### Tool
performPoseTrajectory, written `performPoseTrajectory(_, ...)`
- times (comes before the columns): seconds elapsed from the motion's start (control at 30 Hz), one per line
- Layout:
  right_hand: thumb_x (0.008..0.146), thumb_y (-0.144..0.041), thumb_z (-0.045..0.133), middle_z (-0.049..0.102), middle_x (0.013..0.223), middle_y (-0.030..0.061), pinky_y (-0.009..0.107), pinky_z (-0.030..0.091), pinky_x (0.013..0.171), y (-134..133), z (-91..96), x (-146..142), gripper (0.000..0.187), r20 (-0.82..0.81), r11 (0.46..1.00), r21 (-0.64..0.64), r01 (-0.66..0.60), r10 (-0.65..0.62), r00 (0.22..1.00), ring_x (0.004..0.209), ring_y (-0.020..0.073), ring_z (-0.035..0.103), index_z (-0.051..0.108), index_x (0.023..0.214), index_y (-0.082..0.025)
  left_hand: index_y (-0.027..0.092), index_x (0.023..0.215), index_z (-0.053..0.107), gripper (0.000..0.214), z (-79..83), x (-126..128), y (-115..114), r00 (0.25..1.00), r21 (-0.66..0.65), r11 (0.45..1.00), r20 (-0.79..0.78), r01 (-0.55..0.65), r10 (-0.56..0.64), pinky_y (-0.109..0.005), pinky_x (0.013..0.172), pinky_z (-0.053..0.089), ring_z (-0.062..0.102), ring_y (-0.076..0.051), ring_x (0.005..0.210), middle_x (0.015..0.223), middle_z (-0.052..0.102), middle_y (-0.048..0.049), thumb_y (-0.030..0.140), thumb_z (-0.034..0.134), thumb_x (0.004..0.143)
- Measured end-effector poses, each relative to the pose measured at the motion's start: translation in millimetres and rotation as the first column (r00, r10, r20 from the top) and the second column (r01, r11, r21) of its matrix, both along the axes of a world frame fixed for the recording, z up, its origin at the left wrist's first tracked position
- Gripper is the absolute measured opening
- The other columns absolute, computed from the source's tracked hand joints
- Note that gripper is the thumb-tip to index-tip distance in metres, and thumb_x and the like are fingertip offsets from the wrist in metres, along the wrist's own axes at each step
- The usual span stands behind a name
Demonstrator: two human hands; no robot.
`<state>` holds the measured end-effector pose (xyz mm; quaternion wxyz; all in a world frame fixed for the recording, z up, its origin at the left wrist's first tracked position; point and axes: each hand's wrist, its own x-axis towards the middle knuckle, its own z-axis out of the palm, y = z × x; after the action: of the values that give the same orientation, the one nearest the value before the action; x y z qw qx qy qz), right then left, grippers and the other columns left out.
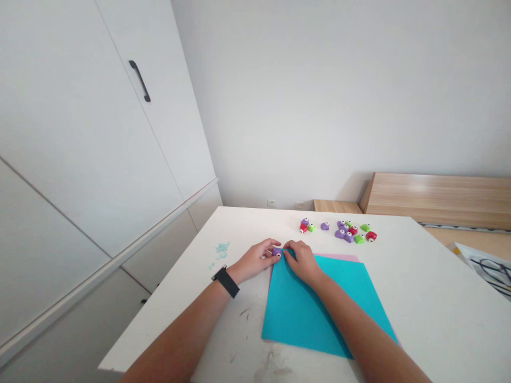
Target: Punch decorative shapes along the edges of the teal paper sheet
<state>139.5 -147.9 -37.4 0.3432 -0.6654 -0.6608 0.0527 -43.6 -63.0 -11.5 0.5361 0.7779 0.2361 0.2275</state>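
Forearms: on my feed both come in from the bottom edge and meet over the table (419,298). A black watch (226,281) sits on the left wrist.
Near table: white top, with grey smudges just beside the near corner of the paper.
Teal sheet (311,303): lies flat, one corner toward the camera and the far corner under the hands. A pink sheet (343,257) shows as a thin strip past its far edge, so I read it as lying beneath.
Left hand (257,259): fingers curled, pinching the purple punch (277,251) from its left side.
Right hand (303,260): fingers bent, tips down on the sheet's far corner and touching the punch. Whether it grips or only presses, I cannot tell.
Purple punch, position: between the two hands at the far-left corner of the teal sheet. The fingers hide whether paper is in its slot.
Technique (my judgement): keep the right fingertips flat on the corner so the sheet cannot skew. Seat the edge square and fully into the punch, then press straight down and not at a tilt.
Teal scraps (221,248): small bits left of the left hand, apart from it.
Loose punches (347,231): a cluster farther back and to the right, in purple, green and red, well apart from the hands.
Background: cupboard with a dark handle (139,80) at left, sockets (271,203) low on the wall, and a wooden bench (439,197) beyond the table.
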Motion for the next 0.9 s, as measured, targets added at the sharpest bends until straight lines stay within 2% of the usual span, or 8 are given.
performPoseTrajectory(0.07, 0.089, -0.025, 0.058, 0.068, 0.093, 0.0056, 0.032, 0.040, 0.084, -1, -1.1, -3, 0.020, 0.017, 1.000, 0.015, 0.011, -0.011, 1.000, 0.093, 0.0223, 0.059, 0.062, 0.108, -0.022, 0.021, 0.114, 0.066, 0.038, 0.8, -1, -1, 1.000, 0.137, 0.990, -0.012, -0.025, 0.027, -0.027, 0.068, 0.048, 0.061, -0.016, 0.071, 0.090, 0.070, -0.0038, 0.043, 0.069, 0.083)
performPoseTrajectory(0.17, 0.087, -0.022, 0.059, 0.067, 0.095, 0.0054, 0.034, 0.038, 0.087, -3, -2.1, -7, 0.027, 0.052, 0.999, 0.036, 0.006, -0.008, 0.999, 0.096, 0.0233, 0.057, 0.057, 0.114, -0.023, 0.022, 0.108, 0.068, 0.031, 0.2, -2, 0, 0.997, 0.267, 0.963, -0.050, -0.044, 0.059, -0.027, 0.068, 0.045, 0.060, -0.017, 0.070, 0.088, 0.070, -0.0028, 0.044, 0.065, 0.085)
performPoseTrajectory(0.37, 0.087, -0.019, 0.056, 0.063, 0.094, 0.0067, 0.035, 0.036, 0.084, -6, 0.3, -13, 0.014, 0.139, 1.000, 0.027, 0.012, -0.016, 0.990, 0.094, 0.0240, 0.053, 0.058, 0.101, -0.021, 0.022, 0.107, 0.069, 0.034, -3.8, -5, 7, 0.992, 0.422, 0.906, -0.103, -0.026, 0.076, -0.028, 0.069, 0.043, 0.055, -0.017, 0.068, 0.089, 0.064, -0.0023, 0.040, 0.073, 0.078)
performPoseTrajectory(0.47, 0.089, -0.021, 0.055, 0.062, 0.096, 0.0081, 0.036, 0.036, 0.085, -8, 2.7, -15, 0.009, 0.197, 0.999, 0.040, -0.007, -0.001, 0.980, 0.096, 0.0248, 0.050, 0.061, 0.096, -0.021, 0.023, 0.108, 0.069, 0.031, -6.0, -6, 10, 0.991, 0.466, 0.885, -0.106, -0.024, 0.083, -0.029, 0.071, 0.043, 0.054, -0.017, 0.069, 0.091, 0.063, -0.0031, 0.038, 0.071, 0.081)
performPoseTrajectory(0.7, 0.089, -0.029, 0.056, 0.059, 0.098, 0.0095, 0.037, 0.034, 0.084, -13, 3.8, -18, 0.014, 0.262, 0.998, 0.055, -0.017, 0.002, 0.965, 0.096, 0.0258, 0.048, 0.063, 0.098, -0.020, 0.023, 0.111, 0.069, 0.030, -11.7, -6, 12, 0.988, 0.494, 0.870, -0.124, -0.019, 0.092, -0.028, 0.070, 0.043, 0.055, -0.017, 0.069, 0.092, 0.063, -0.0031, 0.038, 0.068, 0.085)
performPoseTrajectory(0.9, 0.089, -0.033, 0.057, 0.059, 0.096, 0.0085, 0.037, 0.034, 0.085, -15, 1.6, -18, 0.022, 0.254, 0.997, 0.070, -0.012, -0.006, 0.967, 0.095, 0.0255, 0.049, 0.061, 0.105, -0.019, 0.025, 0.115, 0.067, 0.031, -5.4, -6, 10, 0.980, 0.534, 0.846, -0.164, -0.011, 0.116, -0.029, 0.074, 0.044, 0.056, -0.016, 0.072, 0.096, 0.065, -0.0028, 0.042, 0.062, 0.089)
